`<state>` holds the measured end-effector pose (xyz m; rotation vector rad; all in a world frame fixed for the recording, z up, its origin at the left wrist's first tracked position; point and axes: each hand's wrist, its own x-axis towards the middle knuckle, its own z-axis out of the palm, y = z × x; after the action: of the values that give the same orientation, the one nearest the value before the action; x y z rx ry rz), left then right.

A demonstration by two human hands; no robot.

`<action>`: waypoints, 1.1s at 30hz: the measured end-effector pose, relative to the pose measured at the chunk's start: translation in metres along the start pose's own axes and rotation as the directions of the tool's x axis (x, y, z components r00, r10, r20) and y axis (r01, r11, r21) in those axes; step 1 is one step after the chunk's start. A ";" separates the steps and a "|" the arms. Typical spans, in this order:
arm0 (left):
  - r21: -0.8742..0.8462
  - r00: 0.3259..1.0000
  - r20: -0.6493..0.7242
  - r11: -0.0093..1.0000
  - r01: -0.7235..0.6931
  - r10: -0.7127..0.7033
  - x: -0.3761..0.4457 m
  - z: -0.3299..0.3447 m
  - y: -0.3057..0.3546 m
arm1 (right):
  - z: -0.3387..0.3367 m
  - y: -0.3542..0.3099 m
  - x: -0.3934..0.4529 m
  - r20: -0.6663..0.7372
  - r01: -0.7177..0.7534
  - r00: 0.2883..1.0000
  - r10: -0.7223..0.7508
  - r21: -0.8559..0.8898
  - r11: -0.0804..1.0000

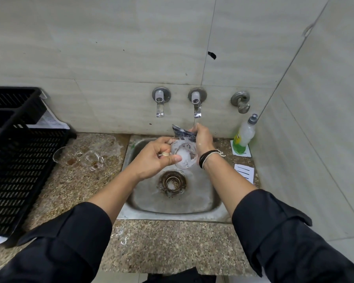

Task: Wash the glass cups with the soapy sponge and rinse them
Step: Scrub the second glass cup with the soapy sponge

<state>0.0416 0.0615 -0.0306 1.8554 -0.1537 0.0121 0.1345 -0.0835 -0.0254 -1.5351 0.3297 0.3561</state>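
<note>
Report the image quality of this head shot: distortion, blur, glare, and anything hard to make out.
Head view: wide-angle bending curves the wall tile seams and the black plastic crate; lighting is soft and even, with small glints on the two chrome wall taps; the clear glass cup in the left hand is foamy and hard to outline; the dark sponge in the right hand looks slightly blurred.

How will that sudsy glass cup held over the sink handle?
The glass cup is foam-coated, so probably slippery in the left hand. It looks like thin, clear glass, so likely fragile if dropped into the steel sink.
</note>
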 end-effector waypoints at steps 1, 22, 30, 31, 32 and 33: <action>0.002 1.000 -0.021 1.000 0.004 -0.004 0.001 -0.001 -0.001 | 0.002 -0.005 -0.008 0.009 -0.003 1.000 0.003 -0.006 1.000; -0.077 0.989 -0.124 0.994 0.073 -0.082 -0.004 0.007 -0.021 | -0.001 0.022 -0.013 -0.150 -0.184 0.970 0.194 0.074 0.980; -0.115 0.989 -0.110 0.989 0.090 -0.103 -0.007 0.011 -0.026 | -0.002 0.056 0.022 -0.163 -0.224 0.954 0.250 0.159 0.961; -0.105 0.990 -0.099 0.990 0.093 -0.103 -0.008 0.011 -0.025 | -0.005 0.065 0.030 -0.150 -0.230 0.956 0.254 0.159 0.960; -0.103 0.992 -0.074 0.991 0.089 -0.097 -0.010 0.015 -0.023 | -0.007 0.079 0.050 -0.150 -0.225 0.958 0.246 0.143 0.964; -0.106 0.995 -0.047 0.991 0.083 -0.089 -0.012 0.021 -0.022 | -0.013 0.107 0.091 -0.156 -0.244 0.952 0.265 0.138 0.960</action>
<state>0.0307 0.0491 -0.0584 1.7545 -0.0373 -0.0077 0.1717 -0.0942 -0.1609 -1.4127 0.6793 0.3985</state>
